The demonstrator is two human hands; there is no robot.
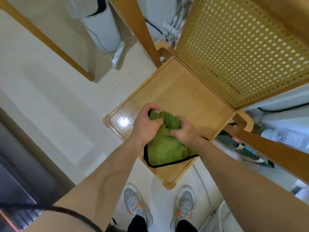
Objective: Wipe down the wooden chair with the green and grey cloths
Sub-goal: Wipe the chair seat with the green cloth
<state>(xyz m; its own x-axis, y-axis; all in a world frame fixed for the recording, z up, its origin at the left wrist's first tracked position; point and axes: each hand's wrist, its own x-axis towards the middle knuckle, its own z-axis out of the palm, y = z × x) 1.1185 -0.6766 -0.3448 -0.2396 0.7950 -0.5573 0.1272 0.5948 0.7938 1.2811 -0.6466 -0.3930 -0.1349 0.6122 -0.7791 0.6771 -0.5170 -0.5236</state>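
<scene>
While gripping the green cloth (165,151) on the near part of the wooden chair (184,91) seat, holding it with both: left grip (147,124) curled round the far crumpled end, right grip (185,133) pinching the folds just beside. Flat black-edged part spread toward the body, under the wrists, with the long axis running from the front corner up to the grips. Bare seat ahead and to the right, toward the perforated backrest (242,56); probably best swept that way, with neither grip clearly nearer. No grey cloth in view. Close at the back left corner, a table leg (138,30), likely to hinder wide strokes there.
</scene>
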